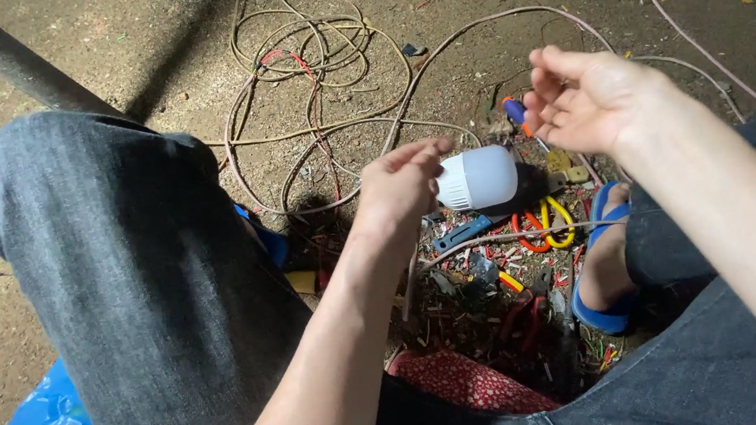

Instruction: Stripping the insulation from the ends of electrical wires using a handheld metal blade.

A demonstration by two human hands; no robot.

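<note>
Between the knees, above the dirt floor [153,41], a white bulb [480,177] is held by its base end in the left hand [399,188], fingers pinched closed. Just right of it, the right hand [582,99] is raised empty, palm up, fingers loosely curled. Below lie pliers [543,225] and wire scraps; beyond, coiled cable [310,63]. A steady grip on the base seems wise, the dome kept off the tools.
</note>
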